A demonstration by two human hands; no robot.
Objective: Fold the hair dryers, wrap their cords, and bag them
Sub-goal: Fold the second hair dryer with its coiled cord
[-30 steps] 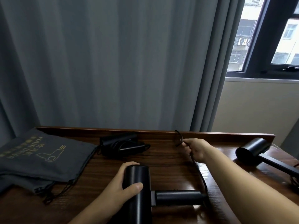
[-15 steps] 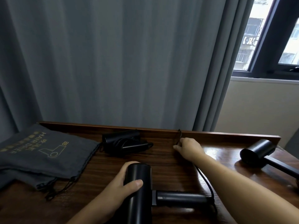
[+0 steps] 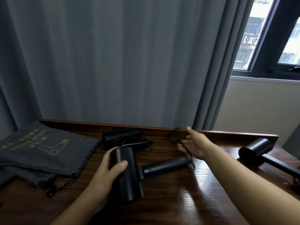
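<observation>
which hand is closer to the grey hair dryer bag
Left. The left hand grips the barrel of the near hair dryer, just right of the grey bag. The right hand is open further right, near the table's back edge, by the cord.

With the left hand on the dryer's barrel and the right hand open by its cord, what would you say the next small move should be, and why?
Probably close the right hand on the cord and start gathering it toward the handle. The left hand already grips the near hair dryer, whose handle sticks out unfolded, and the cord lies loose by the table's back edge.
</observation>
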